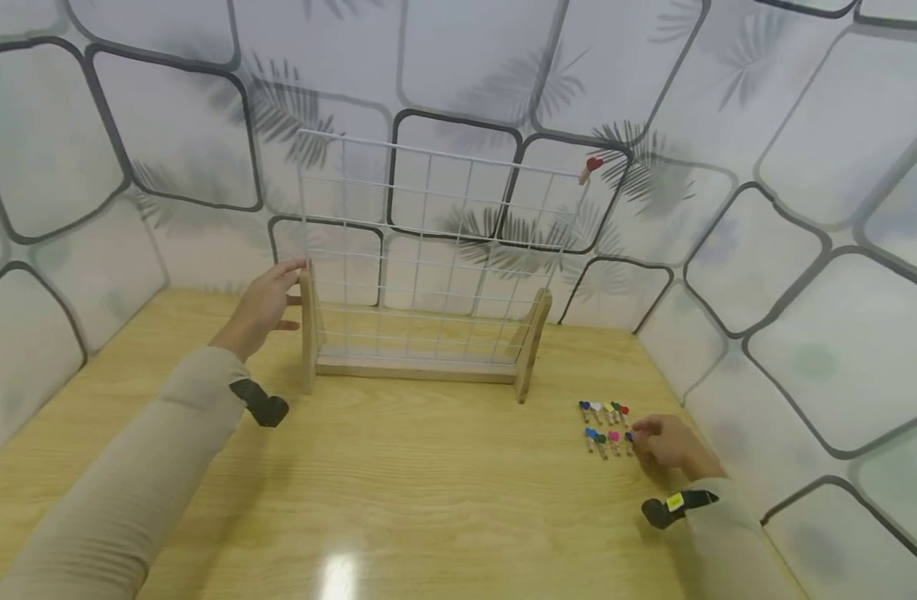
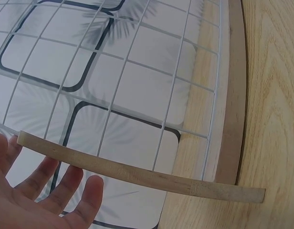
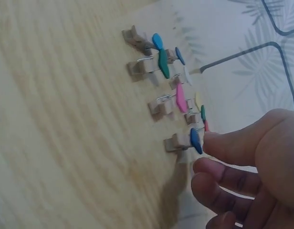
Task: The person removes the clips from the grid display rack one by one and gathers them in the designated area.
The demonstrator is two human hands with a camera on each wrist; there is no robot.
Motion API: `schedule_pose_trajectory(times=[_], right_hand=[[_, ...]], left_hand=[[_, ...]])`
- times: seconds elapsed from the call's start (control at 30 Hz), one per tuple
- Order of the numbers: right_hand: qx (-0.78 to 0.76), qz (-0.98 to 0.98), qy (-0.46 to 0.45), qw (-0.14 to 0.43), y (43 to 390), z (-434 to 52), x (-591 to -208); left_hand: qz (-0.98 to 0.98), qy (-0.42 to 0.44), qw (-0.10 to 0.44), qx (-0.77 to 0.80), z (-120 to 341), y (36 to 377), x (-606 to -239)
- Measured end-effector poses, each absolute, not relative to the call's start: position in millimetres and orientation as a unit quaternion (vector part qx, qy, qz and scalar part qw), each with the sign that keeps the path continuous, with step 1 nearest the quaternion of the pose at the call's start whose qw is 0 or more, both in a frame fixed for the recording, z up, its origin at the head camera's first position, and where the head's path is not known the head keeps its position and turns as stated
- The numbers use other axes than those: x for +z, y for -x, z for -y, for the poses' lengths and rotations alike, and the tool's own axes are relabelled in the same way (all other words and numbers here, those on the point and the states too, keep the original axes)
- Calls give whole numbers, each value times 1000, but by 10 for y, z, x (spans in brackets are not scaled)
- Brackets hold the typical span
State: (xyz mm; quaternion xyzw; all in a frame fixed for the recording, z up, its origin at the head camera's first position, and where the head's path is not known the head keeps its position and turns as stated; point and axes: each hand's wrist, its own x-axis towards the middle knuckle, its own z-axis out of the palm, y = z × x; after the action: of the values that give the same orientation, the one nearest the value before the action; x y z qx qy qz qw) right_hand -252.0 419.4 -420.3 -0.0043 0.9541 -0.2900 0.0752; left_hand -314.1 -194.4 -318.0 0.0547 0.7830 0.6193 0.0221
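A white wire grid rack [image 1: 421, 242] stands upright on the table in a wooden frame. My left hand [image 1: 262, 302] is at its left wooden post [image 2: 137, 174], fingers extended and fingertips at the post near its top. On the right, small wooden clothespins with coloured hearts lie in two rows. My right hand [image 1: 672, 443] is beside the nearest row's right end, thumb and bent fingers close to the dark blue heart clothespin [image 3: 196, 140]; a gap shows between thumb and index finger. A pink heart clothespin [image 3: 180, 98] lies beside it. One red heart clothespin [image 1: 593, 164] is clipped at the grid's upper right corner.
The light wood table [image 1: 428, 492] meets a patterned wall covering [image 1: 458, 75] behind the rack and on the right. The rack's right wooden post [image 1: 533, 346] stands between the grid and the clothespins.
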Motion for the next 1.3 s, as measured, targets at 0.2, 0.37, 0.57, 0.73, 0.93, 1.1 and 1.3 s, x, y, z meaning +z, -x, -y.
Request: schedule_pose_trajectory(times=[0.2, 0.37, 0.57, 0.73, 0.93, 1.1, 1.3], right_hand=[[-384, -923, -4, 19, 2580, -4158, -3934], [-423, -906, 4, -22, 2672, -4004, -3593], [-454, -888, 39, -55, 2888, -3759, -3139], [-532, -842, 45, -78, 3075, -3599, -2748], [-639, -764, 33, -85, 3217, -3402, -2285], [-673, -734, 37, -85, 3299, -3172, -1956], [-732, -675, 57, -69, 3386, -2889, -1655]], left_hand=[[-782, -61, 27, 620, 1924, 3169, -3166], [-774, -62, 32, 629, 1908, 3166, -3152], [-776, -64, 34, 626, 1932, 3154, -3132], [-806, -53, -7, 590, 1946, 3142, -3068], [-815, -43, -90, 571, 1911, 3116, -2955], [-801, -51, -114, 585, 1864, 3076, -2908], [-784, -77, -81, 611, 1861, 3077, -2935]])
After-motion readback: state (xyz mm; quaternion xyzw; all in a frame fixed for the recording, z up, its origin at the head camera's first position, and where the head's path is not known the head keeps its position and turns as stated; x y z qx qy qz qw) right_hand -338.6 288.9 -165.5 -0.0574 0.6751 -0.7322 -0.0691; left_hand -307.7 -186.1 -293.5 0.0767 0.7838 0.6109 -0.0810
